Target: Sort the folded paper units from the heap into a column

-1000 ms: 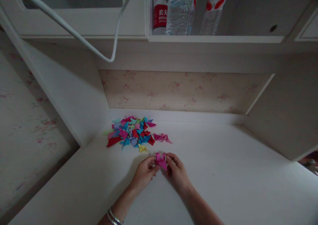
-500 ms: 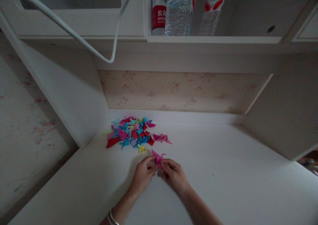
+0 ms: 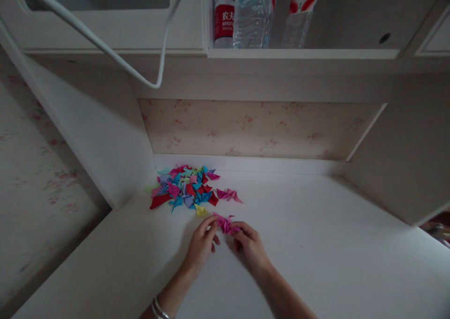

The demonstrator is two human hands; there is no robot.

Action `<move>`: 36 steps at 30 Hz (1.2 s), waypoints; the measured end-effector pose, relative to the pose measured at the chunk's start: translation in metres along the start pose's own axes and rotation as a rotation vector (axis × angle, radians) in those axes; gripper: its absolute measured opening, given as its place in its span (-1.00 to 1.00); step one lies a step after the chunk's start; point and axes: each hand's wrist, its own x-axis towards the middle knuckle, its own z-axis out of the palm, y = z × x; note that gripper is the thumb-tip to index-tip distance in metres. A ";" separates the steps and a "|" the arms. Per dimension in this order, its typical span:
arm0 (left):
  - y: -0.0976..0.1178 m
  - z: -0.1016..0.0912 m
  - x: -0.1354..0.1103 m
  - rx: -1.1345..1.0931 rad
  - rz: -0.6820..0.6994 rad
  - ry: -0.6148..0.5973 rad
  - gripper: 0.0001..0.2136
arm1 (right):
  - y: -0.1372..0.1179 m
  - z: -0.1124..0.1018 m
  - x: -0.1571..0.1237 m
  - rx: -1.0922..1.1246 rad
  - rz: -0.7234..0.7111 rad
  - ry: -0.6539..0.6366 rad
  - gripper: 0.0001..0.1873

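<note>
Between my two hands is a magenta paper crane [image 3: 225,224], its folded parts spread to both sides. My left hand [image 3: 203,242] pinches its left end between thumb and fingertips. On the other side, my right hand [image 3: 248,245] pinches the right end, with its lower fingers curled in. Just beyond the left fingertips lies a yellow folded paper piece [image 3: 200,210]. A pink paper crane [image 3: 229,195] rests a little farther back, beside a heap of many-coloured paper cranes [image 3: 186,187].
The white desktop [image 3: 316,244] runs between side panels, with flowered wallpaper [image 3: 260,126] behind. Overhead, a shelf [image 3: 302,54] holds several plastic bottles [image 3: 251,21]. A white bent tube or cable [image 3: 116,58] hangs at the upper left.
My hands have drawn slightly apart, and the magenta crane looks wider between them. The left fingers have shifted on its left side. The heap of cranes stays put.
</note>
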 end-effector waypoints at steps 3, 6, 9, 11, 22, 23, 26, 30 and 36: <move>0.001 0.001 0.000 -0.042 0.004 0.007 -0.62 | 0.000 -0.001 0.000 -0.010 -0.009 -0.014 -0.86; 0.001 0.002 -0.001 -0.081 -0.011 -0.023 -0.65 | 0.001 -0.002 0.002 -0.041 -0.028 -0.026 -0.85; 0.001 0.003 -0.002 -0.117 -0.032 -0.049 -0.66 | 0.000 -0.004 0.002 -0.043 -0.036 -0.022 -0.85; 0.002 0.003 -0.003 -0.147 -0.045 -0.063 -0.67 | -0.001 -0.004 0.002 -0.029 -0.030 -0.015 -0.85; 0.002 0.001 -0.001 -0.170 -0.107 -0.016 -0.64 | -0.004 -0.004 0.000 0.158 -0.016 0.028 -0.69; 0.001 0.001 -0.001 -0.177 -0.116 -0.007 -0.63 | -0.004 -0.004 0.000 0.174 -0.016 0.031 -0.68; 0.001 0.000 -0.001 -0.197 -0.125 0.003 -0.62 | -0.003 -0.003 0.000 0.227 -0.021 0.024 -0.65; 0.001 0.000 -0.001 -0.262 -0.150 0.025 -0.62 | -0.005 -0.002 -0.001 0.262 -0.033 0.007 -0.64; 0.004 -0.001 -0.003 -0.420 -0.198 -0.046 -0.69 | -0.006 -0.004 -0.002 0.230 -0.033 -0.013 -0.63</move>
